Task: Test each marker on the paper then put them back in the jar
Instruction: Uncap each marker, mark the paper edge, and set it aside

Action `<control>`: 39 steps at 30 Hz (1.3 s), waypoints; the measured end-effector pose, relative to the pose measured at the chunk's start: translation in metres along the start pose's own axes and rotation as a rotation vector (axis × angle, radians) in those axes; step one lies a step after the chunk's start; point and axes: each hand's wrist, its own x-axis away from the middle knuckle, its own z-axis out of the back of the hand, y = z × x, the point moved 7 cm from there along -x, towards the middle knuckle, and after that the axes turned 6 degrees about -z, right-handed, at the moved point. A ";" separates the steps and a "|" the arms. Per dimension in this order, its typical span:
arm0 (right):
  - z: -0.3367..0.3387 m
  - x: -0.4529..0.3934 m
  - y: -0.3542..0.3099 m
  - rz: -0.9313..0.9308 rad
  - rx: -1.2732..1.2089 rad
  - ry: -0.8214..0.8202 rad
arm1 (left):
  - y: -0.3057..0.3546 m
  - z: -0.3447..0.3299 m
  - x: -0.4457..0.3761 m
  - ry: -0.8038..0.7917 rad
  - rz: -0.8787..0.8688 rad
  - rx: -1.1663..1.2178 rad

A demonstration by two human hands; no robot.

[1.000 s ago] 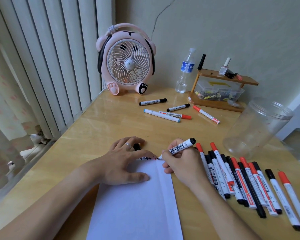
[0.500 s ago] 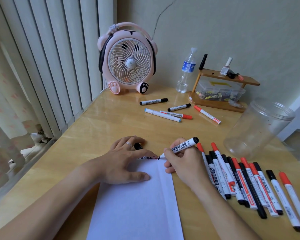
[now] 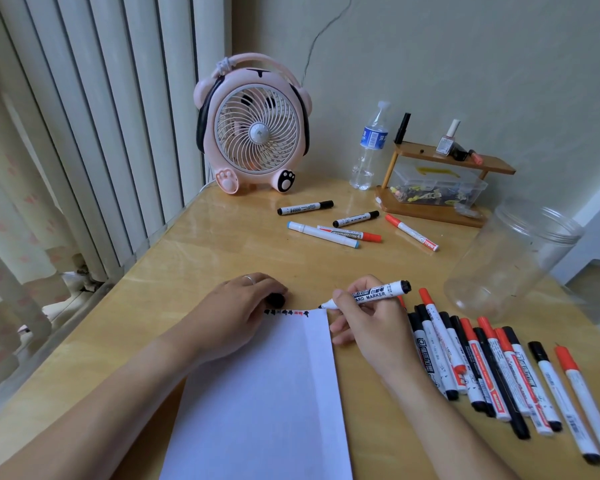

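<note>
While my right hand point(image 3: 364, 323) pinches the black-inked marker point(image 3: 371, 295) in a writing grip, its tip touching the far right corner of the paper point(image 3: 260, 393) beside a row of black and red test marks point(image 3: 286, 312), I'm mid-test on this one. My left hand point(image 3: 236, 310) lies on the paper's far edge, fingers curled over what looks like the black cap point(image 3: 276, 299). Next, I reckon: recap it and reach right for the clear jar point(image 3: 510, 261), which looks empty, beyond the marker row point(image 3: 492, 375) on the tabletop point(image 3: 194, 258).
</note>
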 end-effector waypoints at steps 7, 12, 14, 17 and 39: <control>-0.001 0.007 -0.009 0.096 -0.046 -0.061 | 0.016 0.015 -0.001 0.207 -0.076 0.078; -0.005 0.012 -0.015 0.155 -0.084 -0.163 | 0.029 0.012 0.001 0.218 -0.092 0.218; -0.005 0.014 -0.016 0.173 -0.089 -0.166 | 0.029 0.012 0.001 0.233 -0.084 0.229; -0.006 0.015 -0.016 0.163 -0.090 -0.171 | 0.030 0.012 0.000 0.250 -0.083 0.242; 0.002 0.013 -0.018 -0.042 -0.046 -0.444 | 0.033 0.010 0.000 0.214 -0.162 0.243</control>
